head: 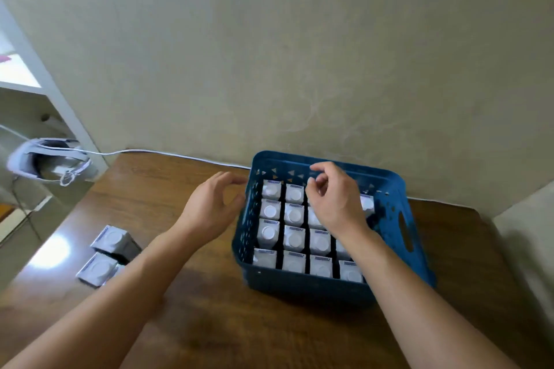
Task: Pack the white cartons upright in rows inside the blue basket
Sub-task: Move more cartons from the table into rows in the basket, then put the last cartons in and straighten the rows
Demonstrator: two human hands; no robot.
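The blue basket (pixel 398 237) stands on the wooden table against the wall. Several white cartons (pixel 294 238) with round caps stand upright in rows inside it. My right hand (pixel 335 201) hovers over the far rows with fingers loosely curled and nothing in them; it hides some cartons beneath it. My left hand (pixel 212 207) is just outside the basket's left wall, fingers apart and empty. Two more white cartons (pixel 112 241) lie on the table to the left, near the edge.
The wooden table (pixel 209 323) meets a beige wall behind the basket. A white cable (pixel 168 153) runs along the table's back edge. A white headset-like device (pixel 48 162) sits off the table's far left corner, beside a white shelf.
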